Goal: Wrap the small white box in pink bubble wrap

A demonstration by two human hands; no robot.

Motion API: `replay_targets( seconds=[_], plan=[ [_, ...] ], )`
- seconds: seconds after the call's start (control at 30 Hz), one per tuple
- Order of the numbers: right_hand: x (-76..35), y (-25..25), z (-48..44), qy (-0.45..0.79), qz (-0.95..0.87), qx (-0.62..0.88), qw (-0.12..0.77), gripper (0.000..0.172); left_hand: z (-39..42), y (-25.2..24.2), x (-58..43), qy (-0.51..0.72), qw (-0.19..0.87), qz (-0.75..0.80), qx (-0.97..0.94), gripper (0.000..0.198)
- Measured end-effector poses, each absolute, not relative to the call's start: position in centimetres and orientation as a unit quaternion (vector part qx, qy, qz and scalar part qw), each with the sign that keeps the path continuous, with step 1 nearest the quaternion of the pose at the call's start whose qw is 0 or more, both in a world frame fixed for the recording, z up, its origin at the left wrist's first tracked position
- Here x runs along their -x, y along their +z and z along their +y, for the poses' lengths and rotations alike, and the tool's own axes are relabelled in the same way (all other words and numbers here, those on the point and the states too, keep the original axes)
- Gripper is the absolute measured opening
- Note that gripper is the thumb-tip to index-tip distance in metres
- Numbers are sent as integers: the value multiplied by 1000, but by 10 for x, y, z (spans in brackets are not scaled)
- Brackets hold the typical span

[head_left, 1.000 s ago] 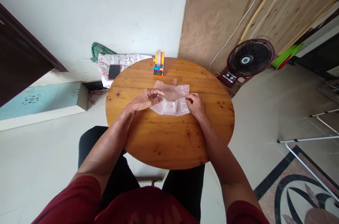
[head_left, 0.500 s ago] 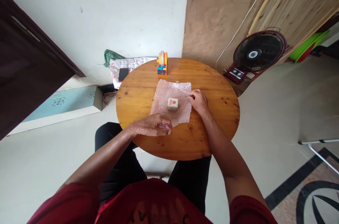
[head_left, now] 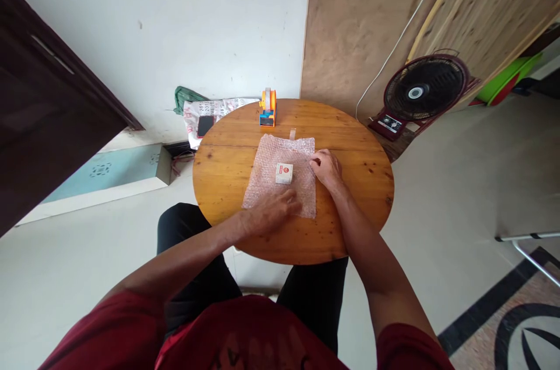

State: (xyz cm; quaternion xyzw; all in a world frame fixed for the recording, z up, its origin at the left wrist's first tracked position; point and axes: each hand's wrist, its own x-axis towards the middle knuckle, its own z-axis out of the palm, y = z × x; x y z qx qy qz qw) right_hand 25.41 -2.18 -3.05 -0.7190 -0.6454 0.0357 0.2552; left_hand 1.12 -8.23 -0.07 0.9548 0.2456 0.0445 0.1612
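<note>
A sheet of clear bubble wrap (head_left: 269, 160) lies spread on the round wooden table (head_left: 227, 171). On it, near the middle, sits a small white box (head_left: 284, 173) with red print. My left hand (head_left: 275, 208) rests over the wrap's near edge, just below the box. Its fingers look stretched out and lie low on the wrap, slightly blurred. At the right edge of the sheet, my right hand (head_left: 326, 167) has its fingers curled in, with thumb and forefinger pinching the wrap's border.
An orange and blue tape dispenser (head_left: 268, 108) stands at the table's far side. A short strip of tape (head_left: 293, 134) shows at the wrap's far edge. Beyond the table's left edge, a dark phone (head_left: 205, 125) lies on a printed bag (head_left: 227, 105). A fan (head_left: 424, 90) stands at right.
My left hand has moved right along the wrap's near edge and its fingers have straightened. The near edge now lies flatter and reaches closer to me. My right hand stays put.
</note>
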Motion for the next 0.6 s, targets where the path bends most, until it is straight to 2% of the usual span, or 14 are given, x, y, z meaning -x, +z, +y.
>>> replay_targets(
  seconds=[0.17, 0.37, 0.47, 0.6],
  plan=[
    [-253, -28, -23, 33, -644, 723, 248, 18, -84, 9, -15, -7, 76, 200, -977, 30],
    [-251, -27, -23, 36, -641, 723, 254, 16, -85, 25, -25, -8, 126, 220, -967, 26],
    [-252, -28, -23, 33, -643, 720, 260, 15, -85, 28, -32, 53, 178, 213, -959, 26],
    [-251, -28, -24, 30, -644, 719, 259, 15, -75, 37, -28, 193, 241, 225, -924, 22]
  ],
)
